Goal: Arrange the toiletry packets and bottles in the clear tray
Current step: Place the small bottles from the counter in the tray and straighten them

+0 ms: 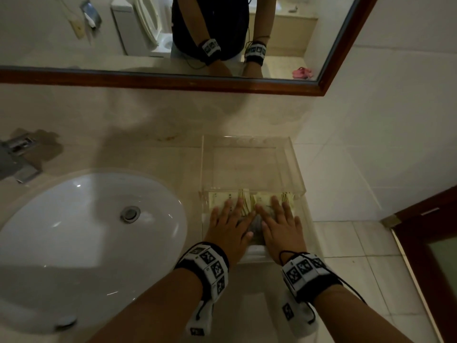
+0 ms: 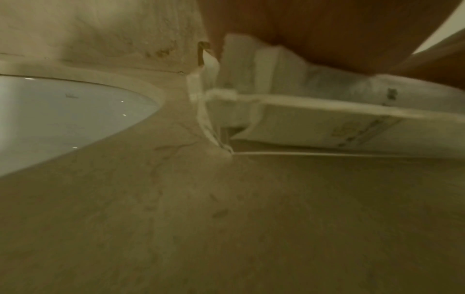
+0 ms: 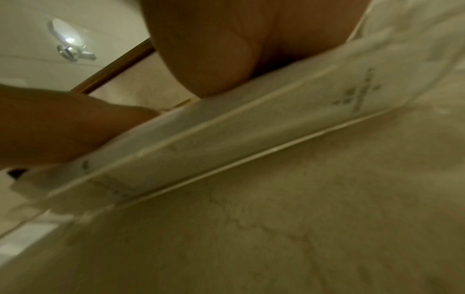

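Note:
A clear tray (image 1: 295,167) stands on the counter to the right of the sink. Cream toiletry packets (image 1: 262,199) with yellow stripes lie side by side in its near part. My left hand (image 1: 228,215) and right hand (image 1: 278,214) lie flat on them, fingers straight and spread, index fingers nearly touching. Something dark (image 1: 257,227) shows between the two hands; I cannot tell what it is. In the left wrist view my palm (image 2: 327,35) presses on a white packet (image 2: 327,127) behind the tray's corner (image 2: 214,127). The right wrist view shows my palm (image 3: 226,49) on a printed packet (image 3: 251,127). No bottles are visible.
A white oval sink (image 1: 86,231) fills the left of the counter, with a chrome tap (image 1: 17,157) behind it. A wood-framed mirror (image 1: 173,81) hangs on the wall above. The counter edge drops to a tiled floor (image 1: 358,243) on the right, beside a dark door frame (image 1: 425,233).

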### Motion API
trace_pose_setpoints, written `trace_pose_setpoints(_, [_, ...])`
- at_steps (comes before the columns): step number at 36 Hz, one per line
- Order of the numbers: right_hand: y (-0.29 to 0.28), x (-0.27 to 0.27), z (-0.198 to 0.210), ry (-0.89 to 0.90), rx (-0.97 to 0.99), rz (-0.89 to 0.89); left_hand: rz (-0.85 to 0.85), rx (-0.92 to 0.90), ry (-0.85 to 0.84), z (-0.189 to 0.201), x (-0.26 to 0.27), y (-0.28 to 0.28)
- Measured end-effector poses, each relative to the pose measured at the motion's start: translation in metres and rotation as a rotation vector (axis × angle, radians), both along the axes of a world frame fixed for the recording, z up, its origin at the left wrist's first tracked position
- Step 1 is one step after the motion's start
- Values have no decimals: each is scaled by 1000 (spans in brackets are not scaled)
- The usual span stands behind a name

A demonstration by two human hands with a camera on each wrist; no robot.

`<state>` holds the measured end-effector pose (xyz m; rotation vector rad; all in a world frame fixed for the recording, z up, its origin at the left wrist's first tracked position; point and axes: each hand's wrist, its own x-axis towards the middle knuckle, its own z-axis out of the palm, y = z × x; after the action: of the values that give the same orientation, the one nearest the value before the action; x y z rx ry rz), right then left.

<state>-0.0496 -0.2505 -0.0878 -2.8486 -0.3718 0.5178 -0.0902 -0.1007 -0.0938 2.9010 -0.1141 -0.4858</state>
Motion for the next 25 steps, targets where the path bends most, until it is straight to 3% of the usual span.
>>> trace_pose_setpoints(3, [-2,0,8,36,83,0,-6,-32,26,10,1,2])
trace_pose_setpoints(6, [-12,-2,18,-154,214,-40,16,-109,-49,30,-1,11])
trace_pose_setpoints(8, [-27,-4,24,-321,274,-166,102,-186,-162,41,-9,22])
trace_pose_setpoints(10, [-44,-6,28,-367,277,-322,278,-291,-273,49,-20,35])
trace_pose_setpoints(13, [-66,-9,27,-217,228,-485,504,-330,-175,49,-32,51])
trace_pose_setpoints(16, [-73,-8,23,-39,212,-497,572,-292,-26,37,-32,59])
trace_pose_setpoints(25, [-68,-6,13,-56,176,-431,617,-340,-35,22,-16,61])
